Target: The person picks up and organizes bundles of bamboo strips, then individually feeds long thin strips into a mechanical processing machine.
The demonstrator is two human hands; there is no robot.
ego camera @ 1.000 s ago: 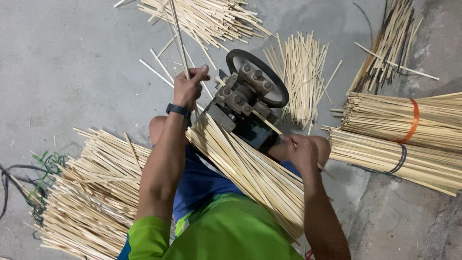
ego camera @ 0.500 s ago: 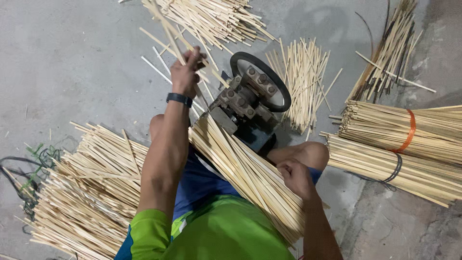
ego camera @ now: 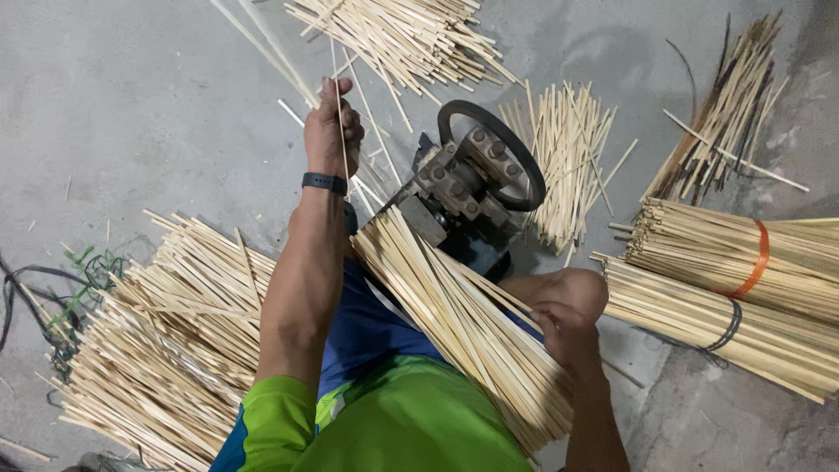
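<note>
- Fingers of left hand curled shut around a thin bamboo stick, stick running up past the fingertips and down across the back of the hand.
- Black wristband on that left wrist, arm stretched forward over the floor.
- Right hand resting on the near end of a slanted sheaf of sticks lying across the lap; fingers bent down onto the sticks, exact grip impossible to tell from this angle.
- Far end of the sheaf lying against a small dark machine with a black ring wheel and metal rollers.
- Left hand just to the left of the machine, held apart from it.
- Large loose heap of sticks spread on the grey concrete floor at the left, beside the left arm.
- Green cord and dark cables at the far left edge of that heap.
- Scattered pile of sticks beyond the machine at the top.
- Small fan of sticks just right of the wheel.
- Two tied bundles at the right: one with an orange band, one below with a black band.
- Darker bundle leaning at the upper right.
</note>
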